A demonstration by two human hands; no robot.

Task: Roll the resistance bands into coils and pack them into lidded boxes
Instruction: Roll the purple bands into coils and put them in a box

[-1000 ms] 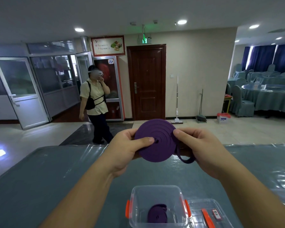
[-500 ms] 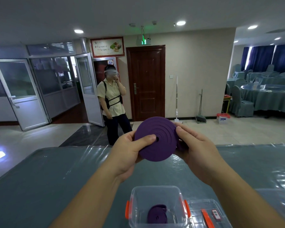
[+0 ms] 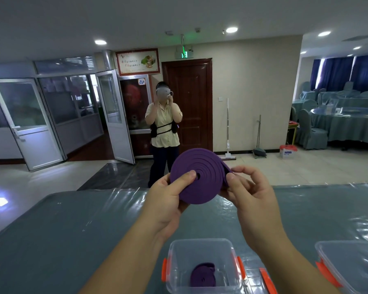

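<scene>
Above the worktop point(image 3: 72, 230) we hold the purple band coil point(image 3: 197, 177), left hand point(image 3: 168, 196) fingers clamped on its face, right hand point(image 3: 245, 192) pinching the loose end. It seems soft and springy, so we should grip across the layers.

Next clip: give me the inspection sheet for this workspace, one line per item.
Surface: table under teal cloth with glossy clear plastic.
Job's things: purple band coil held up in both hands; open clear box with orange latches holds a smaller purple coil.
Clutter: second clear container at right edge; a lid beside the box.
Grippers: left hand pinches the coil's centre, right hand grips its outer edge.
Cables: nothing seen.
Surroundings: a person stands beyond the table; brown door; covered dining tables at right.
</scene>
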